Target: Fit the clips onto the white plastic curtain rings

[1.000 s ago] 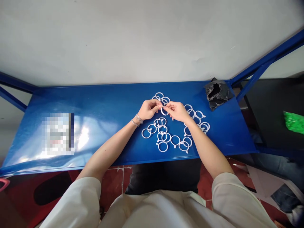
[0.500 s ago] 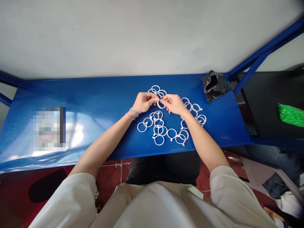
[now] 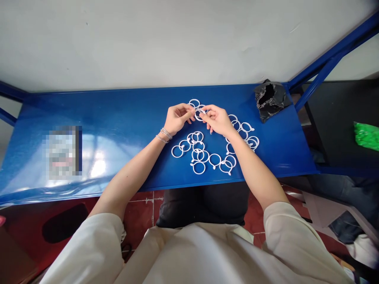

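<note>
My left hand (image 3: 177, 118) and my right hand (image 3: 217, 119) meet over the blue metal table (image 3: 124, 126), fingertips pinched together on one white plastic ring (image 3: 199, 114). Several more white rings (image 3: 204, 156) lie scattered on the table just below the hands. Another group of rings (image 3: 247, 136) sits to the right of my right wrist, and a few rings (image 3: 194, 103) lie just beyond the fingers. Silver bracelets (image 3: 164, 134) circle my left wrist.
A crumpled black bag (image 3: 271, 98) lies at the table's back right corner. A blurred-out flat object (image 3: 65, 152) rests at the left. A blue frame bar (image 3: 322, 67) rises at the right, with a green bag (image 3: 367, 136) beyond. White wall behind.
Both hands stay pinched on the same ring, shifted slightly away from me toward the far rings. The view has tilted a little; the loose rings lie as before.
</note>
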Motion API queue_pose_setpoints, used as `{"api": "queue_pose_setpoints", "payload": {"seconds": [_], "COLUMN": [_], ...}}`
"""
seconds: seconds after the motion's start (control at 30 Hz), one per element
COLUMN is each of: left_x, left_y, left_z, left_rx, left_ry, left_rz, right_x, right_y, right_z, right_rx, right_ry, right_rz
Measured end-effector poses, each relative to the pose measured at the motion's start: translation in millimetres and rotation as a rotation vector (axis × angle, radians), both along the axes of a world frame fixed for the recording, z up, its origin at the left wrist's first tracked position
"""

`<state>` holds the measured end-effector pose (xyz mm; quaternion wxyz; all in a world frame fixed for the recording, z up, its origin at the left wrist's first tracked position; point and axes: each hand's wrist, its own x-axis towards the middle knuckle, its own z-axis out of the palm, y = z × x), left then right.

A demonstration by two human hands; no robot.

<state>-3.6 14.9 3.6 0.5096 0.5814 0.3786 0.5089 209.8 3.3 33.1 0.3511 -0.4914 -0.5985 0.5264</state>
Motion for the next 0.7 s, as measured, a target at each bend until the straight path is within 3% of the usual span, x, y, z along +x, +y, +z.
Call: {"api": "queue_pose_setpoints", "payload": {"seconds": [0.37, 0.6, 0.7], "left_x": [-0.4, 2.4, 2.8], "left_y": [5.8, 4.1, 3.5], "left_z": [-12.8, -14.1, -13.3], "left_rx": [0.098, 0.117, 0.097], "left_ry": [-0.013, 0.036, 0.042], "left_rz": [0.043, 0.090, 0.176], "right_x": [1.7, 5.9, 8.6], "right_y": [1.5, -0.3, 2.3], "right_z": [-10.7, -4.4, -3.6], "right_rx": [0.104, 0.249, 0.278], "right_ry": [-0.049, -0.061, -0.096], "right_rz": [0.026, -0.118, -0.170]}}
